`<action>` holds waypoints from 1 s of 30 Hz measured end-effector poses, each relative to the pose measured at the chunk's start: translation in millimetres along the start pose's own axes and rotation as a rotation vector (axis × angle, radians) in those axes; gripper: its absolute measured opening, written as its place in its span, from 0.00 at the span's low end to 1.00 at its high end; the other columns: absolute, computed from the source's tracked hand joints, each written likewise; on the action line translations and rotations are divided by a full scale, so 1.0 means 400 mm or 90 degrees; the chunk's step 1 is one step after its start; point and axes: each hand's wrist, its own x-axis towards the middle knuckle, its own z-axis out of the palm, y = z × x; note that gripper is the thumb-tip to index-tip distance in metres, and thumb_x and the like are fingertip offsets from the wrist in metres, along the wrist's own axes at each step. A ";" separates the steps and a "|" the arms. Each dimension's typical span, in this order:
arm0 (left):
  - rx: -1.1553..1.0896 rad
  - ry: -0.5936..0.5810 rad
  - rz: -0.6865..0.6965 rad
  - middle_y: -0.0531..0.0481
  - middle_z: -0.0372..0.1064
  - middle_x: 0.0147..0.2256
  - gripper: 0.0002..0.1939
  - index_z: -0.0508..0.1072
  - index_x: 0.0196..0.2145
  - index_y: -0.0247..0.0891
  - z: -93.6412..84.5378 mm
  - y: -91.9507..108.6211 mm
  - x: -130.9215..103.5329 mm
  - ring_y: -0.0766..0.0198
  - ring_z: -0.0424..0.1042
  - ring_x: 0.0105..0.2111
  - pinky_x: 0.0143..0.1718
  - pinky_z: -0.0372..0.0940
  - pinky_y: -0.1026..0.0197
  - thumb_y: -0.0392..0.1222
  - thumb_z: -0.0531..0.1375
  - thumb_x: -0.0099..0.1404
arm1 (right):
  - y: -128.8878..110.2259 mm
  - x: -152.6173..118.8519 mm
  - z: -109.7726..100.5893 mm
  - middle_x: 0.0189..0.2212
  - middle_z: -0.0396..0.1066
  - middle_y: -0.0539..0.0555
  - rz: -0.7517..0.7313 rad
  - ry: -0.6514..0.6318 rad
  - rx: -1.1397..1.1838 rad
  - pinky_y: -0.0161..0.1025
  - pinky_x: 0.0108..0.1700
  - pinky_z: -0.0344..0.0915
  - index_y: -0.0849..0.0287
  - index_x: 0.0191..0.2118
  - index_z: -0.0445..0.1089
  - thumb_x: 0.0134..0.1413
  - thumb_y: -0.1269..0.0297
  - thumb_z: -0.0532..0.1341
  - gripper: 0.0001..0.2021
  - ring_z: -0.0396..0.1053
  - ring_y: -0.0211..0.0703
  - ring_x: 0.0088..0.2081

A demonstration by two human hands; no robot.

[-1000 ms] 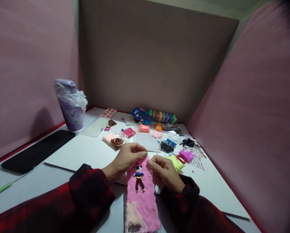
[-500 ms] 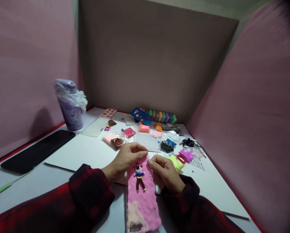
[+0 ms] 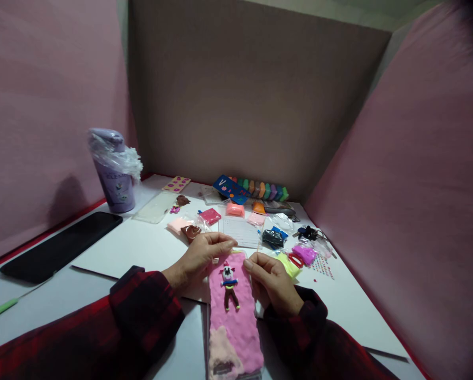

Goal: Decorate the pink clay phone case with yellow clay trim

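A phone case (image 3: 236,322) covered in pink clay lies below and between my hands, with a peach clay patch at its near left corner. On it is a small clay figure (image 3: 229,287) with a white face, red hair pieces, blue top and brown legs. My left hand (image 3: 200,258) is at the case's upper left, thumb and fingertips closed together just above its far edge; what they pinch is too small to make out. By the upper right edge, my right hand (image 3: 274,279) is closed on a thin stick (image 3: 258,241) that points up from its fingers.
Clay packets, including a yellow one (image 3: 287,265) and a black one (image 3: 273,237), are spread over the white board (image 3: 141,245). A purple bottle (image 3: 115,179) stands at the left, near a black phone-like slab (image 3: 62,245). Pink walls rise on both sides.
My left fingertips have shifted slightly left and up, uncovering more of the case's top and the figure's red hair. The case has moved slightly right; my right hand has barely moved.
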 end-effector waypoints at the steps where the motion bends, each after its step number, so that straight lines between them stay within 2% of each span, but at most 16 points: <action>1: -0.011 0.002 -0.004 0.52 0.67 0.24 0.13 0.74 0.30 0.31 0.001 0.001 -0.002 0.70 0.63 0.23 0.26 0.57 0.67 0.41 0.68 0.48 | 0.000 0.000 -0.001 0.09 0.57 0.42 -0.001 -0.002 0.010 0.27 0.14 0.44 0.60 0.21 0.61 0.44 0.54 0.66 0.17 0.51 0.28 0.11; 4: -0.019 0.003 -0.011 0.51 0.67 0.23 0.13 0.74 0.30 0.31 0.002 0.000 -0.005 0.68 0.65 0.23 0.25 0.58 0.65 0.42 0.67 0.49 | 0.000 -0.002 -0.002 0.10 0.56 0.42 -0.004 0.003 0.026 0.27 0.13 0.44 0.60 0.20 0.61 0.45 0.55 0.66 0.17 0.51 0.28 0.11; 10: -0.020 0.018 -0.008 0.51 0.67 0.25 0.12 0.73 0.30 0.32 -0.002 -0.004 -0.004 0.69 0.65 0.24 0.27 0.59 0.66 0.38 0.69 0.46 | 0.000 -0.001 -0.003 0.10 0.55 0.42 0.000 0.011 0.032 0.27 0.14 0.42 0.60 0.21 0.61 0.45 0.55 0.66 0.17 0.49 0.26 0.11; 17: -0.008 0.010 0.002 0.54 0.63 0.23 0.12 0.73 0.31 0.32 -0.007 -0.008 0.002 0.72 0.62 0.22 0.23 0.56 0.68 0.44 0.66 0.52 | 0.002 0.003 -0.005 0.11 0.55 0.42 -0.003 0.025 0.047 0.27 0.14 0.43 0.60 0.20 0.60 0.43 0.55 0.67 0.18 0.49 0.27 0.12; 24: -0.001 0.024 0.029 0.51 0.68 0.27 0.14 0.74 0.31 0.32 -0.004 -0.013 0.002 0.70 0.66 0.26 0.30 0.61 0.67 0.38 0.70 0.46 | 0.005 0.002 -0.005 0.10 0.56 0.42 -0.005 0.009 0.030 0.27 0.13 0.44 0.59 0.21 0.60 0.45 0.54 0.65 0.17 0.51 0.28 0.11; 30: -0.033 0.020 0.025 0.53 0.66 0.24 0.12 0.73 0.29 0.32 0.004 -0.007 -0.003 0.72 0.64 0.23 0.26 0.59 0.68 0.40 0.69 0.47 | 0.001 0.001 -0.003 0.11 0.54 0.42 -0.004 0.016 0.023 0.28 0.14 0.41 0.60 0.21 0.60 0.44 0.53 0.66 0.18 0.47 0.27 0.11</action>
